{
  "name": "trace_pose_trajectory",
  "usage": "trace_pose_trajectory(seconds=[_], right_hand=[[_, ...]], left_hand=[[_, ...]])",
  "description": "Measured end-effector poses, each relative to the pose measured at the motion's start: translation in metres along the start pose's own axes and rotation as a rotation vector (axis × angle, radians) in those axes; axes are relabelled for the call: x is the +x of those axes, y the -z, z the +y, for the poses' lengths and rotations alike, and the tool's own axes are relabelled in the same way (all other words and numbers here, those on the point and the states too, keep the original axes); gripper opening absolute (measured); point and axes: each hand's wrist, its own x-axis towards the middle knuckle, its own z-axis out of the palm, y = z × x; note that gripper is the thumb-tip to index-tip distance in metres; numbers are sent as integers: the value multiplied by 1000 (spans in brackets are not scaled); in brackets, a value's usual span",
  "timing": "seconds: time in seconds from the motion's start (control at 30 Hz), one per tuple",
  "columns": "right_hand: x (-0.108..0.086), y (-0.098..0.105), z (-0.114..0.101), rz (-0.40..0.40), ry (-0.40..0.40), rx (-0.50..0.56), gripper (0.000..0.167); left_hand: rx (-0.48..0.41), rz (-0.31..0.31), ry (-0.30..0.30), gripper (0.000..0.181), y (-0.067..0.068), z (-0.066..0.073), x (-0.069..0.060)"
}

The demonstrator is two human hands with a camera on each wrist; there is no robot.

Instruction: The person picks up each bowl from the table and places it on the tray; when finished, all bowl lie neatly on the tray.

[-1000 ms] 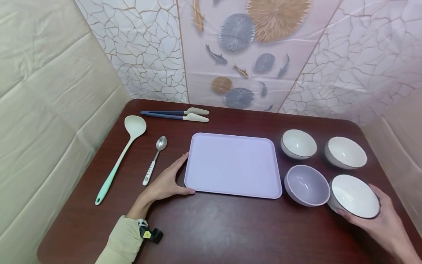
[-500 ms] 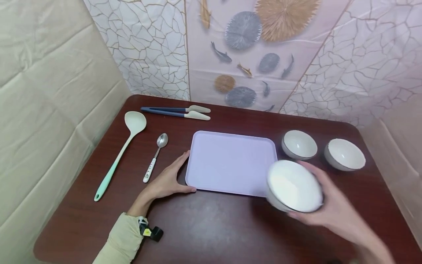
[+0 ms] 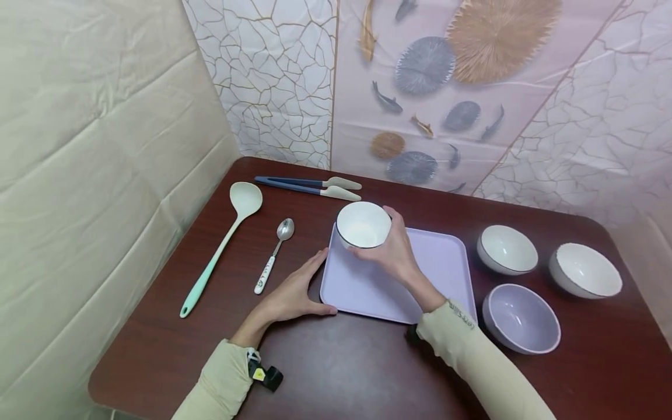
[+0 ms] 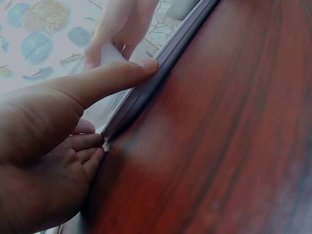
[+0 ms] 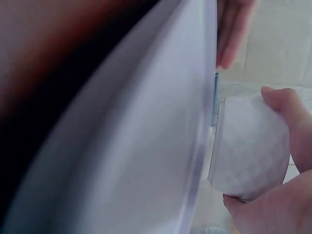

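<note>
My right hand [image 3: 391, 249] grips a white bowl [image 3: 363, 226] with a dark rim, thumb on the near side and fingers on the far side. The bowl is over the far left corner of a lilac tray [image 3: 441, 265]; whether it touches the tray I cannot tell. In the right wrist view the faceted outer wall of the bowl [image 5: 251, 146] shows between thumb and fingers. My left hand [image 3: 294, 296] lies with fingers and thumb spread at the tray's near left corner. Its thumb [image 4: 122, 78] touches the tray edge in the left wrist view.
To the right stand two white bowls [image 3: 506, 251] [image 3: 585, 271] and a purple bowl [image 3: 520, 319]. On the left lie a pale green ladle [image 3: 220, 248] and a teaspoon [image 3: 275, 254]. Blue-handled tongs [image 3: 310, 186] lie behind the tray on the dark wooden table [image 3: 336, 361].
My right hand has carried the white bowl leftward from beside the purple bowl to the tray's far left corner. The left hand stays at the tray; the head view has shifted slightly.
</note>
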Motion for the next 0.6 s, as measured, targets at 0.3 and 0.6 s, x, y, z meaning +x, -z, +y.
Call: trace_pose_trajectory(seconds=[0.3, 0.6], right_hand=[[-5, -6, 11, -9, -9, -36, 123], [-41, 51, -15, 82, 217, -77, 92]], left_hand=[[11, -18, 0, 119, -4, 5, 3], [7, -7, -1, 119, 1, 0, -3]])
